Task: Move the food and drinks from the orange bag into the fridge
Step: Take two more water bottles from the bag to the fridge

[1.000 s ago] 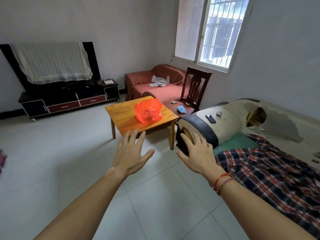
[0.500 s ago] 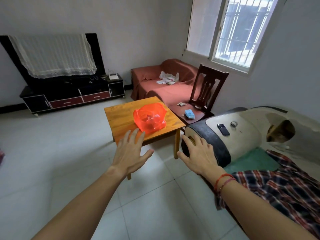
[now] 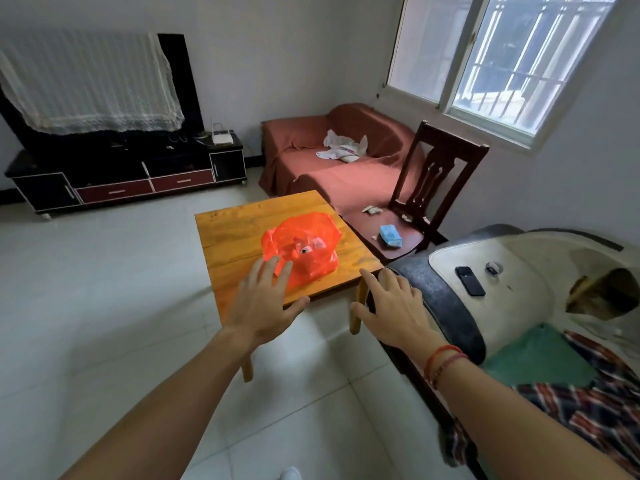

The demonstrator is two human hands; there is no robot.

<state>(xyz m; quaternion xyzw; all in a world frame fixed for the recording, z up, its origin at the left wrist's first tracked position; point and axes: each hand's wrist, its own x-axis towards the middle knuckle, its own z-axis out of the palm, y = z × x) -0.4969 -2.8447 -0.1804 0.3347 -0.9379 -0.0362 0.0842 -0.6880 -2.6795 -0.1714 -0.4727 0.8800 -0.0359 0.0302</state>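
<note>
A translucent orange plastic bag [image 3: 304, 242] sits on a small wooden table [image 3: 235, 230], with packaged items dimly visible inside it. My left hand [image 3: 265, 306] is stretched out with fingers spread, its fingertips overlapping the bag's near edge in the image; I cannot tell whether they touch it. My right hand [image 3: 394, 310] is also spread and holds nothing, hovering over the table's near right corner beside a sofa arm. No fridge is in view.
A dark wooden chair [image 3: 426, 199] with a blue packet stands right of the table. A worn sofa arm [image 3: 485, 299] with a phone [image 3: 469, 280] on it is at right. A red couch [image 3: 332, 157] and a TV cabinet [image 3: 128, 174] line the back wall.
I have come closer to the table, so the bag now looks larger and sits just beyond my fingers. Both hands stay spread and hold nothing.
</note>
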